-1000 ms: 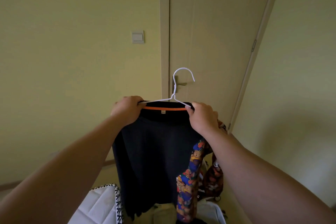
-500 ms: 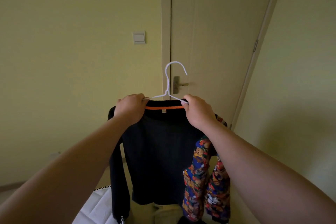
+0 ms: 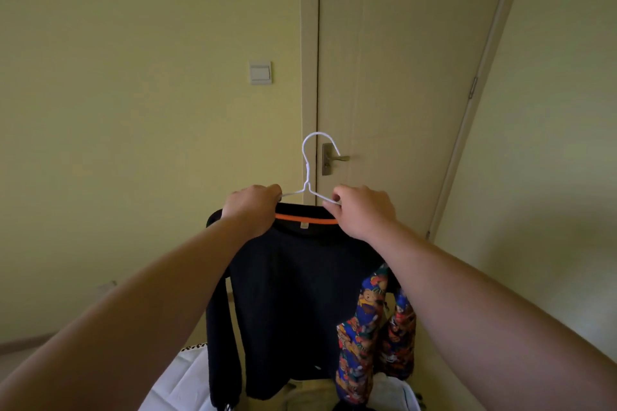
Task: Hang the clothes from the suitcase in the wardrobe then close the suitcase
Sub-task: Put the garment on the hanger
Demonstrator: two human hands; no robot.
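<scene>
Okay:
- Left hand: fingers curled round the left arm of the white wire hanger, bunching the sweater's shoulder with it.
- Right hand: fingertips pinch the hanger's right arm just above the neckline, the other fingers curled.
- Hanger is upright and held up in the air between the two hands. Its hook points right and overlaps the door handle in view; can't tell if they touch.
- Black sweater is on the hanger and hangs straight down at centre frame. Orange neck trim runs between the hands, and one sleeve dangles on the left.
- Bear-print garment, blue, red and orange, hangs just right of the sweater under the right forearm. What holds it is hidden.
- Closed pale door is behind the hanger, with a light switch on the wall to its left.
- White cloth with a black-and-white edge is at bottom left, below the sweater; more pale fabric at the bottom edge is unclear.
</scene>
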